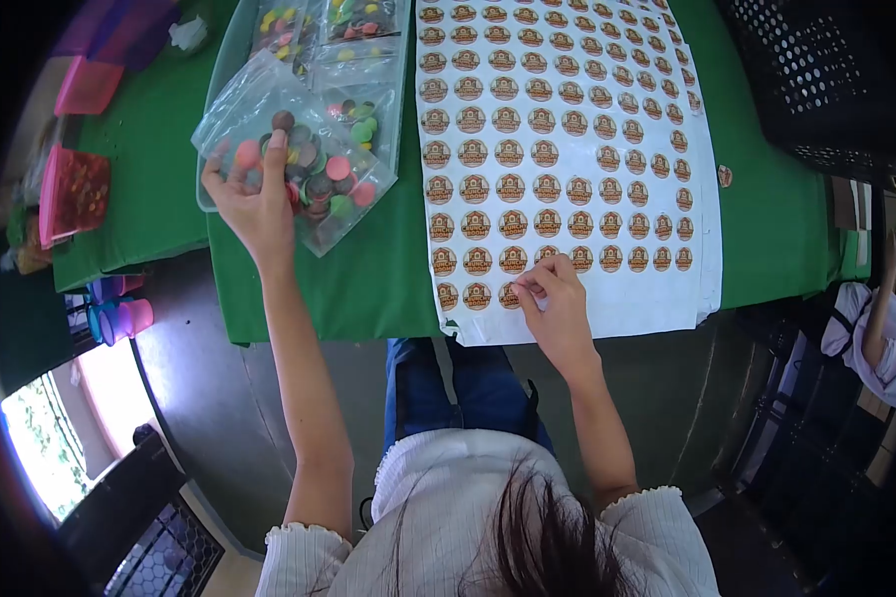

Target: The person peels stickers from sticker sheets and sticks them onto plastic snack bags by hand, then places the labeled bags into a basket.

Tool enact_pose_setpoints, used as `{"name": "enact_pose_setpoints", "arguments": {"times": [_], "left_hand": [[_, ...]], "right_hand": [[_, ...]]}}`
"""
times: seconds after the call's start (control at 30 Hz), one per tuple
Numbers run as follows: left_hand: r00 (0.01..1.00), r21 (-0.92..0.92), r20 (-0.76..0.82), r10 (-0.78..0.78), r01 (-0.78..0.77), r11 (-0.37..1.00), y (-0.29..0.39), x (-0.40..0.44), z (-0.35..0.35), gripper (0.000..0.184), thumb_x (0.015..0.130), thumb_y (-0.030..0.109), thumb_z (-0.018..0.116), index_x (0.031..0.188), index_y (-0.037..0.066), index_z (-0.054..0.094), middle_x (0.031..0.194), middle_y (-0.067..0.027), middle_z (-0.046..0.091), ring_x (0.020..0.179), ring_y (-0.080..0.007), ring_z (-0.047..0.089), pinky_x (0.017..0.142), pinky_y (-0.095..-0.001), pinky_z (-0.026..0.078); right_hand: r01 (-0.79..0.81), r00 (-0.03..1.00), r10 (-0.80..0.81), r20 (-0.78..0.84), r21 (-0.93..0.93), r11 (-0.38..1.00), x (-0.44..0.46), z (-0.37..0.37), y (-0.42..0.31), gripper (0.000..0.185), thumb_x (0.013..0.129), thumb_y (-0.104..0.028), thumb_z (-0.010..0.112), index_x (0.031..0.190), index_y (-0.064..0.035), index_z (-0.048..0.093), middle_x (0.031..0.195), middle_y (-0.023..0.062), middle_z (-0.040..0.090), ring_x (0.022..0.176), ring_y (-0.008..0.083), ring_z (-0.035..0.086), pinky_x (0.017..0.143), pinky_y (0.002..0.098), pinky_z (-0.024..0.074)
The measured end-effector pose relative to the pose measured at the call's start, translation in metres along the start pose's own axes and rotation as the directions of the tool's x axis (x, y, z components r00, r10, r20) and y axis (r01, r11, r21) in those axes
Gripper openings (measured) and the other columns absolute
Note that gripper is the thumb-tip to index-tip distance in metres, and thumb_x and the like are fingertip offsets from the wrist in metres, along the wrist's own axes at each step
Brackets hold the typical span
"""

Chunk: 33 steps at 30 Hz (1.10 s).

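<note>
My left hand (254, 204) grips a clear plastic bag (244, 111) of round, flat pieces in pink, green, brown and grey; its thumb lies over the bag's front. That bag is above the near part of a pale tub (400, 99) holding more such bags. On the right, a large white sheet (627, 303) carries rows of round brown-and-cream stickers (475, 224). My right hand (558, 313) is closed in a pinch at a sticker (509, 296) in the nearest row. Whether that sticker's edge is lifted cannot be made out.
A green cloth (767, 229) covers the table. Pink containers (78, 194) stand at the left, near a crumpled white piece (187, 35). A black perforated crate (796, 75) is at the upper right. One loose sticker (724, 176) lies beside the sheet. Another person's arm (888, 284) shows far right.
</note>
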<state>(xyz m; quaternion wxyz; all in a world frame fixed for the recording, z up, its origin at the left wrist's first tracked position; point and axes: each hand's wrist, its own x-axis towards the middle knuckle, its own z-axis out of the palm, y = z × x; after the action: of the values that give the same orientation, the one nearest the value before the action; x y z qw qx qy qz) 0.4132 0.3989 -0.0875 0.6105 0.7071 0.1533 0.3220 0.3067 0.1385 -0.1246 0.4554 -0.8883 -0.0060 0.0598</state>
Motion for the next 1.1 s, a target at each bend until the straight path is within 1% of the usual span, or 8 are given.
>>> {"name": "enact_pose_setpoints", "arguments": {"times": [0.47,0.67,0.73,0.77,0.8,0.87,0.93,1.1], "left_hand": [[0.998,0.017,0.016,-0.068,0.068,0.998,0.0,-0.001,-0.003,0.058,0.071,0.012,0.068,0.112,-0.004,0.03,0.09,-0.0119,0.049,0.071,-0.0129,0.054,0.055,-0.0216,0.043],[0.998,0.061,0.025,-0.054,0.052,0.997,0.009,0.0,-0.004,0.062,0.069,0.022,0.07,0.111,-0.002,0.032,0.089,-0.0143,0.05,0.068,-0.0139,0.053,0.055,-0.0234,0.043],[0.983,0.136,0.079,-0.163,0.151,0.979,0.003,0.004,-0.007,0.062,0.069,0.025,0.07,0.111,-0.002,0.032,0.09,-0.0149,0.05,0.07,-0.0143,0.052,0.057,-0.0248,0.044],[0.992,0.001,0.101,-0.081,0.081,0.997,0.0,0.005,-0.005,0.061,0.07,0.026,0.068,0.111,0.0,0.033,0.093,-0.0135,0.051,0.072,-0.0141,0.053,0.06,-0.0255,0.044],[0.994,-0.016,0.098,-0.052,0.054,0.998,0.01,0.004,-0.004,0.061,0.07,0.026,0.068,0.111,0.0,0.033,0.093,-0.0135,0.051,0.072,-0.0141,0.053,0.06,-0.0255,0.044],[0.973,-0.189,0.218,-0.08,0.123,0.974,0.034,-0.009,0.001,0.054,0.074,0.025,0.065,0.111,0.003,0.034,0.096,-0.0117,0.051,0.075,-0.0146,0.054,0.062,-0.026,0.045],[0.915,-0.311,0.355,-0.193,0.311,0.898,0.072,-0.032,0.005,0.041,0.081,0.026,0.057,0.11,0.006,0.035,0.097,-0.0105,0.052,0.076,-0.016,0.055,0.062,-0.0266,0.046],[0.693,-0.305,0.698,-0.179,0.514,0.802,0.139,-0.08,0.007,0.039,0.089,0.038,0.034,0.11,0.006,0.037,0.093,-0.0083,0.053,0.074,-0.0165,0.056,0.058,-0.0263,0.047]], "right_hand": [[0.132,0.991,-0.134,-0.003,-0.16,0.978,0.001,0.005,0.007,0.007,0.073,-0.001,0.055,0.075,0.0035,0.05,0.087,0.0125,0.043,0.075,0.0285,0.05,0.065,0.0342,0.0439],[0.406,0.911,-0.411,0.026,-0.215,0.888,-0.004,0.003,0.022,0.007,0.076,-0.002,0.049,0.08,0.0025,0.045,0.084,0.0155,0.043,0.079,0.0309,0.046,0.069,0.0381,0.0412],[0.405,0.912,-0.39,0.124,-0.142,0.903,-0.011,-0.028,0.005,0.007,0.078,-0.004,0.047,0.082,0.0018,0.046,0.085,0.0157,0.046,0.083,0.0286,0.048,0.073,0.036,0.0412],[0.249,0.885,-0.233,0.404,0.013,0.968,-0.012,-0.045,-0.003,0.008,0.08,-0.006,0.047,0.083,0.0014,0.046,0.087,0.0157,0.049,0.085,0.0267,0.049,0.076,0.0339,0.0405],[0.047,0.742,-0.107,0.662,0.107,0.993,-0.013,-0.061,-0.013,0.009,0.081,-0.007,0.046,0.084,0.0009,0.046,0.09,0.0157,0.051,0.088,0.0248,0.05,0.079,0.0317,0.0397],[0.104,0.746,-0.221,0.628,0.218,0.97,-0.018,-0.085,-0.034,0.011,0.083,-0.011,0.046,0.085,0.0,0.046,0.095,0.0134,0.054,0.09,0.0216,0.051,0.081,0.0306,0.0387],[0.35,0.788,-0.43,0.44,0.254,0.902,-0.019,-0.097,-0.043,0.013,0.083,-0.014,0.049,0.086,-0.0016,0.047,0.092,0.0099,0.055,0.087,0.0192,0.052,0.078,0.0299,0.0403],[0.38,0.915,-0.403,0.015,0.304,0.874,-0.035,-0.143,-0.131,0.011,0.078,-0.009,0.055,0.083,-0.0012,0.05,0.075,0.0041,0.054,0.069,0.0119,0.05,0.066,0.0265,0.0414]]}}
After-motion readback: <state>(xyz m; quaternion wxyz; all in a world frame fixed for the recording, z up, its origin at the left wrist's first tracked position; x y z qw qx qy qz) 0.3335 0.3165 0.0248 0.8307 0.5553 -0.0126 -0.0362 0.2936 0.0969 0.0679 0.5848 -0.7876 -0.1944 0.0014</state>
